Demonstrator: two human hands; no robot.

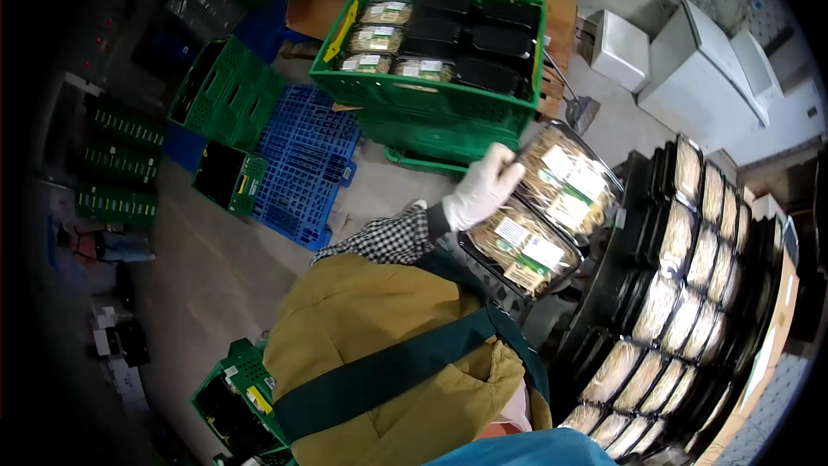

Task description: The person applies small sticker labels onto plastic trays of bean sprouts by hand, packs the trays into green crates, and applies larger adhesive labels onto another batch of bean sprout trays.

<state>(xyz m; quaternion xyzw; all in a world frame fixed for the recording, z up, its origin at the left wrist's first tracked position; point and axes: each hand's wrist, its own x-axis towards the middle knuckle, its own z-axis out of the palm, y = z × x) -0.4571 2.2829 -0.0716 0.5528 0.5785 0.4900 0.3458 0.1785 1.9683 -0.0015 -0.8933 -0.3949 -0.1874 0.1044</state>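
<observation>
My left hand (486,191), in a white glove with a checkered sleeve behind it, grips the near edges of two film-wrapped packs of pale, stringy produce, perhaps bean sprouts. The upper pack (565,177) and the lower pack (523,247) sit side by side, tilted, in black trays with white-and-green labels. How the fingers run under them is hidden. Just right of the packs rises a stack of similar packs (687,246) in several rows. Beyond my hand stands a green crate (431,95) holding labelled packs on its left and black trays on its right. My right hand does not show.
A blue plastic pallet (302,164) lies on the floor left of the green crate. More green crates stand at the left (228,95) and lower left (233,393). White boxes (619,50) stand at the upper right. A person (116,244) is far left.
</observation>
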